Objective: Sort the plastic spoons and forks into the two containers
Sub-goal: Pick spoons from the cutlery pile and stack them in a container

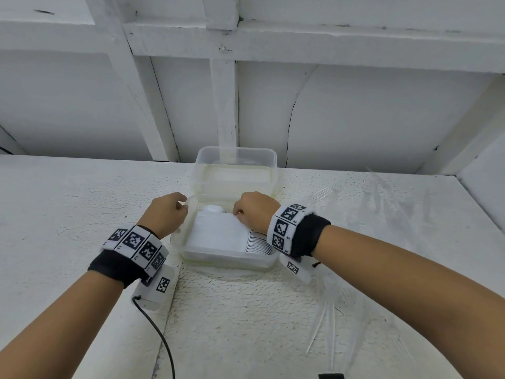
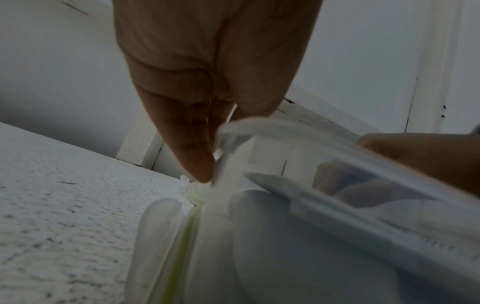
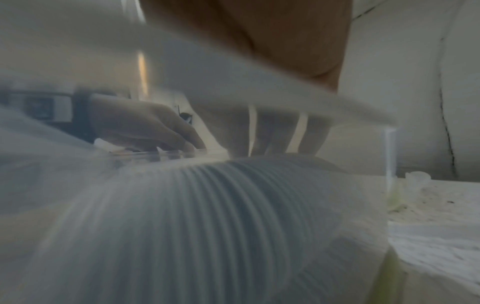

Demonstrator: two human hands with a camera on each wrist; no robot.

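Container [image 1: 226,258], clear plastic, near table [image 1: 82,201] centre, holding stacked white spoons [image 1: 218,233]; second clear container [image 1: 235,170] touching it at 12 o'clock. Left hand [image 1: 166,212] pinches the near container's left rim; right hand [image 1: 254,212], fingers curled, grasps the spoons. Clear forks [image 1: 325,192] lie at 3 o'clock (wristband markers show no readable words).

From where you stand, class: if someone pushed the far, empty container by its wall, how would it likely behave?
The far container looks thin, clear and empty, so it is probably light and would slide or skid across the table rather than resist. Its walls look tall for their thinness, so they may flex, and a high push might tip it.
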